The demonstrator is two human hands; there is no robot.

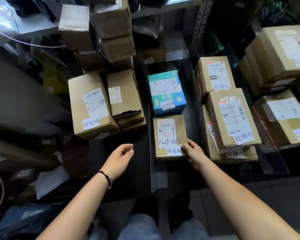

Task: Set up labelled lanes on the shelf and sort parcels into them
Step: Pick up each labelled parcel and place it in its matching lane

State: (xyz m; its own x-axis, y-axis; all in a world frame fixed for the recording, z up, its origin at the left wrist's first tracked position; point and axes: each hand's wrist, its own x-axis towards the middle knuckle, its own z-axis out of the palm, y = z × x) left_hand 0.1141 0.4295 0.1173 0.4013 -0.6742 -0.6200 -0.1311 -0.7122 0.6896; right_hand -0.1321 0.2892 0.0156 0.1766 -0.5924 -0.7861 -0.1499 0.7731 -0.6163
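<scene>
Just a labelled brown parcel [170, 135]

Bare forearms; a dark braided cord bracelet [106, 177] rings the wrist of the left hand [119, 157]; light-blue jeans [142, 227] at six o'clock

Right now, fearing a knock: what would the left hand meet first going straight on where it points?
The left hand would probably meet the left side of the small brown cardboard box marked 1229-0253; depth is unclear.
</scene>
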